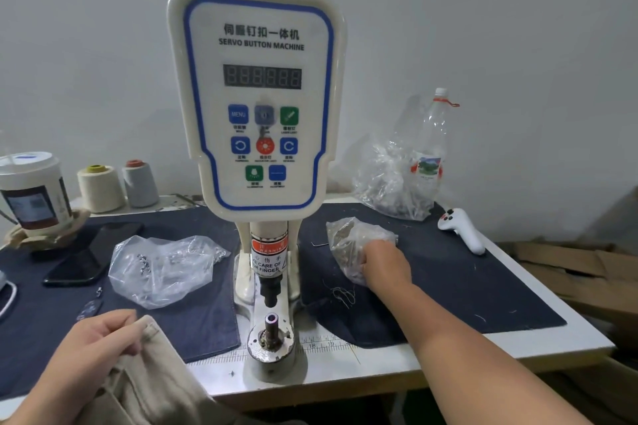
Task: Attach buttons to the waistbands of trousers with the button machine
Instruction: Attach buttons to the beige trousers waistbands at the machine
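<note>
Two hands are working below the button machine (257, 97): the left hand (93, 338) is pinching beige trousers (145, 386) at lower left, while the right hand (385, 260), fingers hidden, is reaching into a plastic bag (348, 241) right of center.

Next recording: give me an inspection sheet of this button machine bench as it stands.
Surface: white table under dark cloths.
Job's things: button machine upright; beige trousers at front edge; two small clear bags, left, right.
Clutter: phone, cup, two thread cones, bottle, white controller.
Grippers: left hand grips trousers; right hand reaches into right bag.
Cables: white cable at left.
Surroundings: plain wall, cardboard at right.
</note>
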A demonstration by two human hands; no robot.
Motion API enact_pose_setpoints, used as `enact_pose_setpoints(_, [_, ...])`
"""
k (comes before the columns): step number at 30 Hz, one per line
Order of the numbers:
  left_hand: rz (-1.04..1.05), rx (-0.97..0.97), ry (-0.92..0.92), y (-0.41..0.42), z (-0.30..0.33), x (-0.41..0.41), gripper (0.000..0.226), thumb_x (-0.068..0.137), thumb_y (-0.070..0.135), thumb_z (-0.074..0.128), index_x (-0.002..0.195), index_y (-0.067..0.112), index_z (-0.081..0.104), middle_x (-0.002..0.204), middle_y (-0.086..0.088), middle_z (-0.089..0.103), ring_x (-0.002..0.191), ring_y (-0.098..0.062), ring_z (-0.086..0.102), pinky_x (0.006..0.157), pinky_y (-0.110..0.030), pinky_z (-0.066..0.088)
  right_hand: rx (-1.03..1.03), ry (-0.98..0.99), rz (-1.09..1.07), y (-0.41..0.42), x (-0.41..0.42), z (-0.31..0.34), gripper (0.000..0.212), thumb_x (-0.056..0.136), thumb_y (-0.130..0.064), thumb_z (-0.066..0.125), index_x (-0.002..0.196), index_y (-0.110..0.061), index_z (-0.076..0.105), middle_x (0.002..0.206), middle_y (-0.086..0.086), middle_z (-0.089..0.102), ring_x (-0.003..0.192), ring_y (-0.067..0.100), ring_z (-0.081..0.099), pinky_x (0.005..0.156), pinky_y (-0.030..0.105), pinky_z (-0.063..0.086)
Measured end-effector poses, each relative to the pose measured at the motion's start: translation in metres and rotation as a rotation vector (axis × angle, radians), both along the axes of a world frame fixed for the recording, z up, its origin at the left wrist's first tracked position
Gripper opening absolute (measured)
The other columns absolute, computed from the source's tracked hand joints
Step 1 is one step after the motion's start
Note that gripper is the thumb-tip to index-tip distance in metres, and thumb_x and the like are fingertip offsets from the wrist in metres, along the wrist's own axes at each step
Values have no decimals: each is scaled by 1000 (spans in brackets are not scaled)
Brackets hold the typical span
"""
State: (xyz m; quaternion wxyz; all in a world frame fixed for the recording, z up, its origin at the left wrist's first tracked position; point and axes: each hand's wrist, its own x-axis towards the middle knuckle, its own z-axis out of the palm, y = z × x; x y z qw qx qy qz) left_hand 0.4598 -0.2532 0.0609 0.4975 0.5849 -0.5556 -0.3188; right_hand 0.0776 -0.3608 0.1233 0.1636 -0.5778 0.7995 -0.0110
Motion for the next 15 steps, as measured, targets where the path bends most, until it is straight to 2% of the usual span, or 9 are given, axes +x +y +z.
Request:
enact_pose_setpoints(5, [45,32,-58,-1,-1,0,53,90,0,61,44,18,42,45,7,30,45,-5,22,39,-18,13,97,-11,8,-7,0,-4,39,102,-21,44,139,-8,44,146,8,43,134,23,42,105,30,36])
enact_pose_setpoints(7, [40,39,-68,0,0,-2,53,89,-1,60,44,18,42,45,9,32,46,-6,23,40,-19,14,-50,33,95,-7,0,-8,31,100,-14,42,126,-5,55,133,16,55,121,31,53,93,34,44])
enact_pose_setpoints(9, [44,50,-68,1,3,-2,53,88,-3,61,44,18,42,47,6,31,47,-7,23,40,-19,14,-196,90,173,-3,1,-10,26,95,-8,46,115,-1,61,118,20,62,109,35,59,84,36,46])
enact_pose_setpoints(11, [53,67,-75,2,6,-4,51,84,-4,62,43,18,42,49,3,30,48,-9,22,40,-18,14,-191,113,213,-3,0,-10,25,93,-8,49,113,0,62,115,20,63,108,35,60,82,35,46])
enact_pose_setpoints(15, [52,57,-77,8,14,-9,33,71,15,66,45,15,45,52,-3,31,48,-8,23,41,-20,14,-237,43,191,-2,-4,-12,24,92,-10,51,113,-5,63,114,17,63,107,33,60,83,35,47])
